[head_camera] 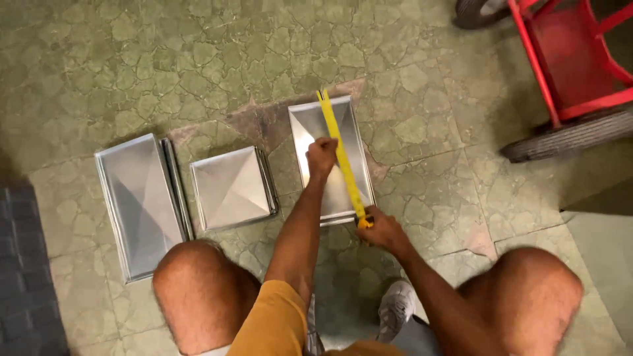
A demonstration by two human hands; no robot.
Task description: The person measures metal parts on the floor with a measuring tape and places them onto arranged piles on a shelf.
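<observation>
Left hand (321,157) is closed, pinching the yellow tape measure blade (339,155) against the right-most sheet-metal pan (310,128) on the green tiled floor (132,59). Right hand (382,231) grips the tape measure case (364,223) at the pan's near edge. Two more metal pans, a square one (232,187) and a long one (140,201), lie to the left; red cart (567,59) stands top right

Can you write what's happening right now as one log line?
left hand: pressing yellow tape measure | right hand: holding tape case | under: metal tray
</observation>
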